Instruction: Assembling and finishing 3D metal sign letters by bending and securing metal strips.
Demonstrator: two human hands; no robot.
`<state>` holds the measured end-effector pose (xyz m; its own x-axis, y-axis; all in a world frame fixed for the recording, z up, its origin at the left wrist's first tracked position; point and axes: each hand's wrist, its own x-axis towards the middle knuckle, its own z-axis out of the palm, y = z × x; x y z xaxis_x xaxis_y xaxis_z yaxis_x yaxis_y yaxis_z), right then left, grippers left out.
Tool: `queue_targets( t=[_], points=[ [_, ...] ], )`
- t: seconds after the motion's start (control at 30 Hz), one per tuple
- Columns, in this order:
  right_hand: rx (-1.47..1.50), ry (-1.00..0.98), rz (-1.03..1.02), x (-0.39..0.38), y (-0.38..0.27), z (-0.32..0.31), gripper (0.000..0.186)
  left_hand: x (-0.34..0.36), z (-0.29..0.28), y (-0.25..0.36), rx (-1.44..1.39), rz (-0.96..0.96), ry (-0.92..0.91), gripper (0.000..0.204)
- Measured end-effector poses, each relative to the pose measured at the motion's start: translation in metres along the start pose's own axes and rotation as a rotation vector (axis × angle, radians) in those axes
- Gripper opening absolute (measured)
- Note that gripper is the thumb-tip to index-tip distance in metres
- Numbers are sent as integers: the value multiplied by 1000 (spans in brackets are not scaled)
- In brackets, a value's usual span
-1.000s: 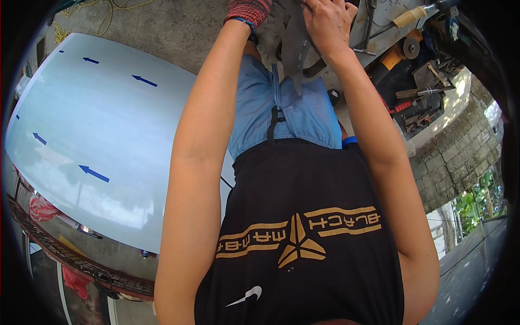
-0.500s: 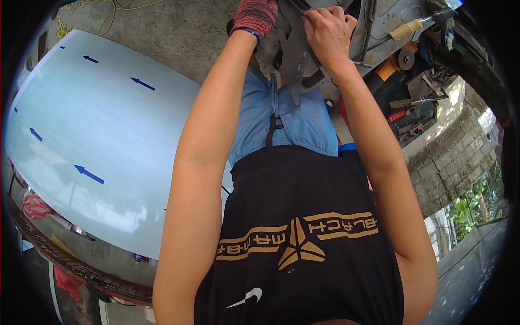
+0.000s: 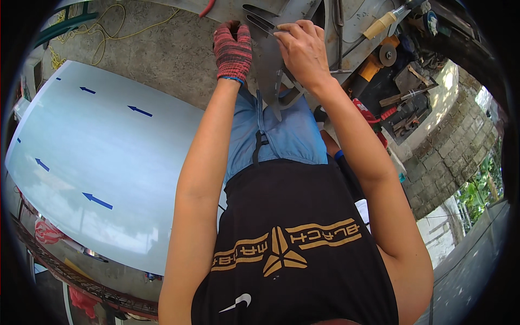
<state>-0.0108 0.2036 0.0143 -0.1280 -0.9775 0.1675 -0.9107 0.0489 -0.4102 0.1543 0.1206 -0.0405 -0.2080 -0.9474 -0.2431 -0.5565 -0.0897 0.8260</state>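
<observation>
My left hand [image 3: 233, 51] wears a red-and-black knitted glove. Its thumb and fingers are apart, and nothing shows between them. Just to its right is a grey slotted metal plate [image 3: 269, 65], which narrows to a point over my blue shorts. My bare right hand [image 3: 305, 54] is closed at the plate's upper part, fingertips pinching by the slots. What lies under those fingers is partly hidden. A curved metal bracket [image 3: 294, 96] sits below that hand, against the plate.
A large pale-blue panel with arrow marks [image 3: 108, 162] fills the left. At the upper right are a wooden-handled tool [image 3: 380, 25], an angle grinder [image 3: 387, 55] and a bin of scrap metal [image 3: 406, 124]. Yellow cord [image 3: 100, 40] lies on the concrete.
The view has shifted, bringing both hands and the plate lower and further left in the picture. More of my gloved left hand shows now. My right hand stays at the plate.
</observation>
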Motion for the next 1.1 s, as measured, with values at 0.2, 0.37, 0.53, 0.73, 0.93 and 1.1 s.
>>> queue_targets(
  t=[0.2, 0.37, 0.53, 0.73, 0.93, 1.1],
  points=[
    [-15, 120, 62, -5, 52, -80, 28, -22, -2, 15, 197, -111, 171, 35],
    [-323, -323, -4, -20, 109, -81, 22, -19, 5, 34, -135, -338, -70, 46],
    [-426, -399, -236, -19, 122, -69, 22, -15, 8, 48, -72, -382, -118, 58],
    [-428, -531, -498, 3, 135, -65, 20, -10, 7, 36, -49, -380, -153, 60],
    [-468, -624, -679, 18, 112, -102, 11, -15, 12, 40, -89, -391, -129, 57],
    [-315, -908, -477, 37, 48, -178, 10, -18, 16, 35, -129, -380, -110, 60]
  ],
)
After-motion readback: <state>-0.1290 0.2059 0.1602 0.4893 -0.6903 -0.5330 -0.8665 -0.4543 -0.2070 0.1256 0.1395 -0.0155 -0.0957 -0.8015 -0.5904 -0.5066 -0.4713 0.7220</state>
